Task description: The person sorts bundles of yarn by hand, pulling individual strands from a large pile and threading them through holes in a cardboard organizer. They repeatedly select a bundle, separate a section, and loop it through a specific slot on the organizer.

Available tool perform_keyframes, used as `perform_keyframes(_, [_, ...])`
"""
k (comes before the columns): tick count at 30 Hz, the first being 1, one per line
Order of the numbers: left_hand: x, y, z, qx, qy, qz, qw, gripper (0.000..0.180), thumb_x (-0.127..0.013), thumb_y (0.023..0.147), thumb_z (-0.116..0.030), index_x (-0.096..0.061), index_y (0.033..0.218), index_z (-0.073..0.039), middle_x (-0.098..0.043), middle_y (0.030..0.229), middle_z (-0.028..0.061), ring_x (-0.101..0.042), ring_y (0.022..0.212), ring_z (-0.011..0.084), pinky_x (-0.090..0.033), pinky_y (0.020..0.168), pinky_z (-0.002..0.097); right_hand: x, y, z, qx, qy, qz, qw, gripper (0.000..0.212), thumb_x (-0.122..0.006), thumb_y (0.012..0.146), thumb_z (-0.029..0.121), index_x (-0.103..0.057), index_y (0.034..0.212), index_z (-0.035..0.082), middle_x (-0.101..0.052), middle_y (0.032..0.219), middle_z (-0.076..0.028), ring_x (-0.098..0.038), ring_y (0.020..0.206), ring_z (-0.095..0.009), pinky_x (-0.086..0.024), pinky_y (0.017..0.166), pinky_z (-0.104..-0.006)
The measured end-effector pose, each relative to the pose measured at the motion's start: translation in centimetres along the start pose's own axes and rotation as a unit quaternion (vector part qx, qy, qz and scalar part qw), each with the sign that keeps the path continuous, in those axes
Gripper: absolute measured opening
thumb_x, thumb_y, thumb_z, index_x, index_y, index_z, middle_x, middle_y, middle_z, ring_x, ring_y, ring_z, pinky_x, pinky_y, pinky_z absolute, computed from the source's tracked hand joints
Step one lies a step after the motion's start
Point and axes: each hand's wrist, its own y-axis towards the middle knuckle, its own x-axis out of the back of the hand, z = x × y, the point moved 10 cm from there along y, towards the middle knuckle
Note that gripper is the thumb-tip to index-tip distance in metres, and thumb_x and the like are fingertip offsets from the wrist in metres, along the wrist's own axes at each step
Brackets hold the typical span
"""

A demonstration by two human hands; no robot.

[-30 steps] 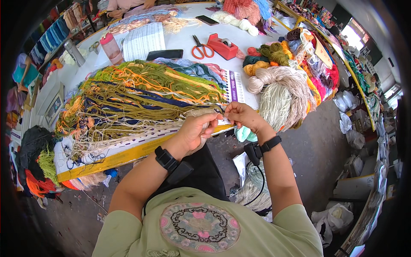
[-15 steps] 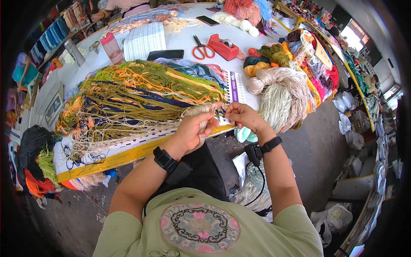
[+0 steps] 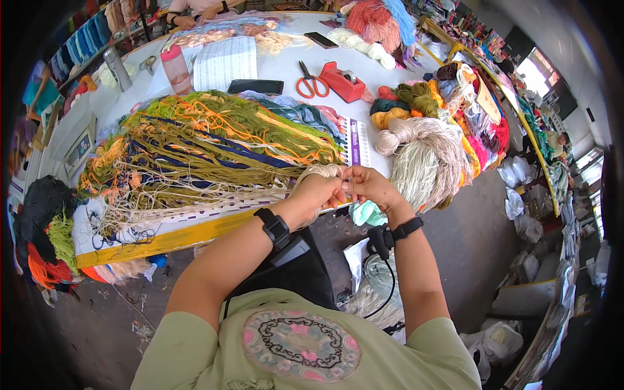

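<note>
With the hands taken as the dial's centre, the white, yellow-edged table [image 3: 289,62] is spread from 9 to 1 o'clock. At 10 o'clock it is covered by a long heap of olive, orange and navy threads [image 3: 214,140]. At 2 o'clock a beige-pink skein [image 3: 448,127] is laid beside pale grey-green strands [image 3: 413,166]. The left hand [image 3: 317,193] is held at the table's front edge, its fingers curled closed on a cream skein [image 3: 321,171], which is looped about that hand. The right hand [image 3: 372,186] is held just beside it, thumb and fingertips pinched together; whether a strand is caught there cannot be told. A purple-and-white punched card [image 3: 356,140] is seen at 1 o'clock, a pink bottle [image 3: 175,70] at 10, a red tape dispenser [image 3: 341,81] at 12, with orange-handled scissors [image 3: 312,86] placed just to its 9 o'clock side.
</note>
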Motion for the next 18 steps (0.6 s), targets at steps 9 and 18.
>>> perform_keyframes(9, [-0.4, -0.8, -0.5, -0.001, 0.053, 0.029, 0.998, 0.018, -0.054, 0.085, -0.014, -0.062, 0.097, -0.003, -0.061, 0.067, 0.0060, -0.054, 0.049, 0.0113, -0.036, 0.042, 0.0241, 0.2, 0.1, 0.3, 0.016, 0.012, -0.007, 1.000, 0.031, -0.074, 0.083, 0.033, -0.061, 0.096, 0.009, -0.055, 0.065, 0.006, -0.050, 0.053, -0.002, -0.037, 0.046, -0.0158])
perform_keyframes(18, [-0.3, 0.2, 1.2, 0.016, 0.148, 0.056, 0.987, 0.020, -0.059, 0.088, -0.020, -0.065, 0.089, -0.001, -0.066, 0.073, 0.0084, -0.058, 0.052, 0.0120, -0.036, 0.043, 0.0233, 0.6, 0.5, 0.1, 0.034, 0.029, -0.011, 0.999, 0.031, -0.069, 0.087, 0.036, -0.060, 0.095, 0.008, -0.055, 0.063, 0.003, -0.047, 0.050, -0.004, -0.037, 0.045, -0.0175])
